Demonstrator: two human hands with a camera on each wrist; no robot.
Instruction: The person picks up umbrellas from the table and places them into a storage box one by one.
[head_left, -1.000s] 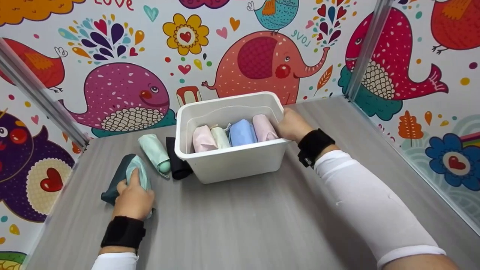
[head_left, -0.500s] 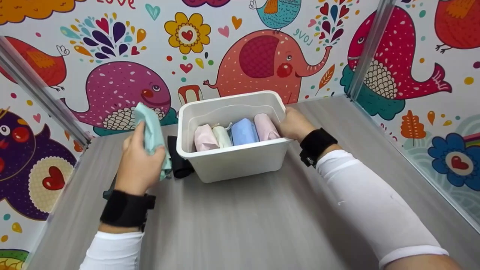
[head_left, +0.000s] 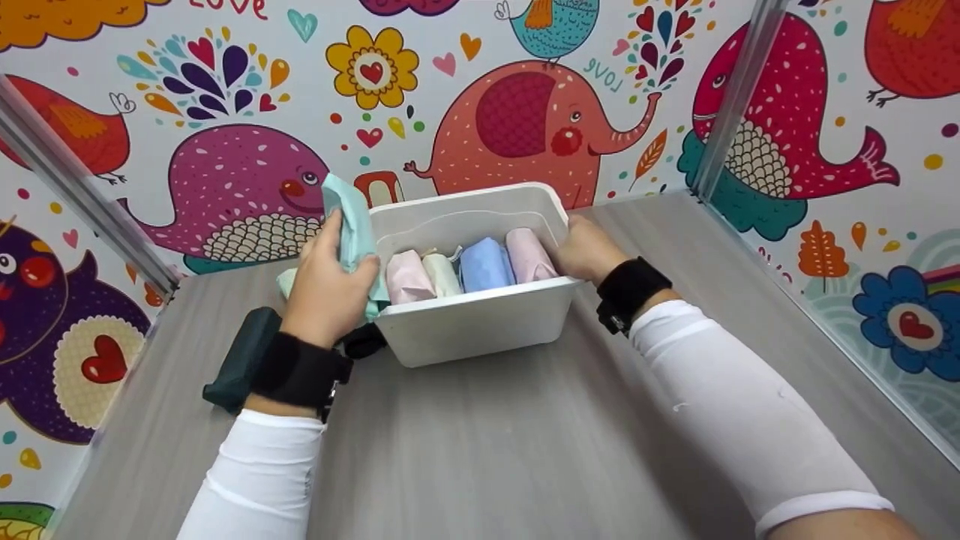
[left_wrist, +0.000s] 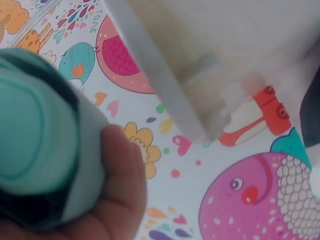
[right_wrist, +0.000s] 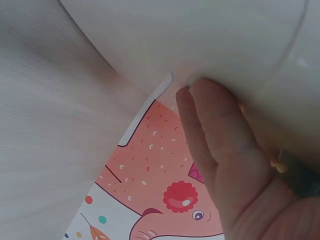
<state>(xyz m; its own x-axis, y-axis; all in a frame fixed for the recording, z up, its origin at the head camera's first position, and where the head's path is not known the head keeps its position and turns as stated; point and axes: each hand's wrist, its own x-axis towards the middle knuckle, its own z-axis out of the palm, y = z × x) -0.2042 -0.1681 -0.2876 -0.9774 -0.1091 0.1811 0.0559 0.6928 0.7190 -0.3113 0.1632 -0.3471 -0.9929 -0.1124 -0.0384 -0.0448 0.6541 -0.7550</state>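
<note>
A mint-green folded umbrella [head_left: 351, 225] is gripped in my left hand [head_left: 330, 296], held up at the left rim of the white plastic bin [head_left: 472, 334]. Its rounded mint end [left_wrist: 22, 132] fills the left side of the left wrist view. My right hand [head_left: 589, 249] holds the bin's right end at the rim; in the right wrist view its fingers [right_wrist: 225, 135] lie against the outer wall, with the thumb hidden. Inside the bin lie a pink umbrella [head_left: 409, 279], a cream one [head_left: 442, 275], a blue one [head_left: 486, 264] and a pale pink one [head_left: 529, 255].
Left of the bin, a dark green umbrella [head_left: 244, 360] lies on the grey table [head_left: 480, 450]. A pale green umbrella [head_left: 286, 282] and a black umbrella [head_left: 365, 342] are partly hidden behind my left hand. Printed walls [head_left: 285, 67] enclose the back and sides.
My left hand has lifted the mint umbrella off the table from beside the dark green one and carried it up and right to the bin. My right hand has kept its hold.
</note>
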